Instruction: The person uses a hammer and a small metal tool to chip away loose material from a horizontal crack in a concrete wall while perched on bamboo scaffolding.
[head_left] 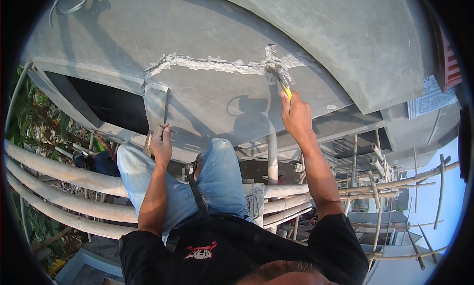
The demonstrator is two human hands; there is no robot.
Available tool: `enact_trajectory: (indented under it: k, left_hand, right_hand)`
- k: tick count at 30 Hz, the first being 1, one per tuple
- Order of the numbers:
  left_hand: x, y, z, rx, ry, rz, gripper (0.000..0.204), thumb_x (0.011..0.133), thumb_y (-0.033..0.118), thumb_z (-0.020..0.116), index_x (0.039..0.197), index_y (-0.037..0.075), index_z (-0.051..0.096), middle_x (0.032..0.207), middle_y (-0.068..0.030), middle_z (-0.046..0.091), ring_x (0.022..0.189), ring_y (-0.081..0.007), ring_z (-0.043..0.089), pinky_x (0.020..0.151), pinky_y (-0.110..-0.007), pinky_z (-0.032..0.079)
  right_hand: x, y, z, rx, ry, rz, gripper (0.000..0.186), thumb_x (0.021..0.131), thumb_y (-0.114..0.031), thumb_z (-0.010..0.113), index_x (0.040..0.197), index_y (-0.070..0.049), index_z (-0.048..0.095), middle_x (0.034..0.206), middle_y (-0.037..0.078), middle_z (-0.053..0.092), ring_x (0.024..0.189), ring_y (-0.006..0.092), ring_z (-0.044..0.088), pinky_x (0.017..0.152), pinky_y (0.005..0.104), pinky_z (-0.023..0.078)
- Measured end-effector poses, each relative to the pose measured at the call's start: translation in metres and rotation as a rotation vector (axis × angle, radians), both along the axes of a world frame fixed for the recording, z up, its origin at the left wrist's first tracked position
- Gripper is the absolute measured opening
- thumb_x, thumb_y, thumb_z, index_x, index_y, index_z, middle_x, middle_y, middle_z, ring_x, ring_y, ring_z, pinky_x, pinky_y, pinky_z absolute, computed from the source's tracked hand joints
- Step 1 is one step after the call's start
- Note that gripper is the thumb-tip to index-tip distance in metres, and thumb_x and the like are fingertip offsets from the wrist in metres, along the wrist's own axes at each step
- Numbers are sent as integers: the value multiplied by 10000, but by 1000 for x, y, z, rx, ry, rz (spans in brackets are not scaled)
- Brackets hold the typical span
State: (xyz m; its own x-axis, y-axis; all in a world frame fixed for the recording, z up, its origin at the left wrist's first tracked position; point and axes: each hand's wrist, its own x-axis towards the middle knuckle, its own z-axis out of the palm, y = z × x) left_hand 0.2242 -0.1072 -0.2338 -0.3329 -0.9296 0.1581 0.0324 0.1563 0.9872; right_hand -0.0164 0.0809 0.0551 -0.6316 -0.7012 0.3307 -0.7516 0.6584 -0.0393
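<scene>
My left hand (pixel 161 144) is closed round a thin dark metal rod (pixel 167 106), which points up toward the grey wall. A small brownish piece (pixel 148 144) shows beside these fingers; its kind is unclear. Stretched farther out, my right hand (pixel 296 115) grips a yellow-handled tool (pixel 285 89). Its greyish head is at the right part of a rough, chipped crack, and blur hides its exact kind. Pale broken material lines the crack (pixel 212 64), which runs across the smooth cement wall (pixel 207 26) from near the window corner.
Bamboo poles (pixel 74 174) of a scaffold run beside my legs, with more poles (pixel 375 189) at right. A dark window opening (pixel 108 102) is at left. A curved cement ledge (pixel 355 43) juts out above. Another person (pixel 104 159) is below at left.
</scene>
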Motion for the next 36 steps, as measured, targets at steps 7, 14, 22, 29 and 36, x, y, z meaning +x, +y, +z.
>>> enact_trajectory:
  k: [7,14,22,29,36]
  left_hand:
    - [2,-6,-11,62,0,-6,239,985,118,538,1105,-55,652,839,-62,627,740,-109,577,688,-258,471]
    - [6,-11,-12,83,70,50,229,983,114,542,1076,-58,660,813,-64,627,715,-106,576,657,-255,466]
    - [20,-13,-13,159,27,49,300,987,191,569,1131,-58,655,807,-6,605,716,-77,534,662,-230,445]
    - [13,-17,-10,169,38,78,296,981,195,560,1107,-52,663,787,-47,612,716,-102,557,662,-258,453]
    - [19,-12,-4,228,66,48,288,983,181,552,1110,-57,653,814,-14,594,718,-75,527,653,-227,438]
  right_hand:
    - [-11,-2,20,70,40,73,313,969,-285,558,934,26,550,601,255,583,593,474,596,533,527,443]
    - [24,-6,37,-263,57,320,353,981,-312,537,864,22,535,593,270,571,608,496,581,539,539,438]
    - [25,-6,27,-147,-24,93,371,990,-323,523,913,38,554,625,269,577,626,484,590,546,512,443]
    - [41,-7,33,-178,-25,83,338,985,-288,536,902,39,563,624,272,573,635,483,591,546,510,435]
    - [20,-3,25,-95,-24,-10,342,989,-288,537,872,31,573,613,258,561,620,466,586,546,489,435]
